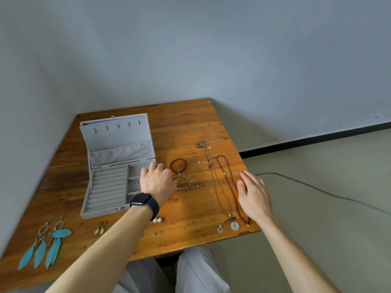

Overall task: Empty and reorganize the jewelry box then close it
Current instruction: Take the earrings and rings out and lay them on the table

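- Grey walls meet in a corner behind the wooden bench [190, 127] where I sit.
- My left hand [157, 182], a watch [145, 203] on the wrist, hangs over the right edge of the box [105, 187] with its fingers curled down. I cannot tell whether they hold anything.
- My right hand [254, 195] lies relaxed with the fingers straight and holds nothing. Its fingertips are just beside the necklaces [224, 187].
- The box stands at the left of the bench with its lid [118, 134] up. The ring rolls look bare, and one small piece [136, 182] shows in a right-hand compartment by my left hand.
- A red bracelet [178, 165] and a silver bangle [186, 183] lie just right of the box, the bangle touching my left hand.
- Nearer me lie pearl studs [157, 220], and far left the blue feather earrings [48, 244].
- The emptying looks nearly done, and I judge that small piece to be the one in hand.
- To do it well, I should pinch it with two fingertips and lift it straight up, not drag it over the velvet.
- It should then go down apart from the bangle, so nothing hooks together.
- My right hand should keep off the laid-out chains, because a nudge could tangle them.
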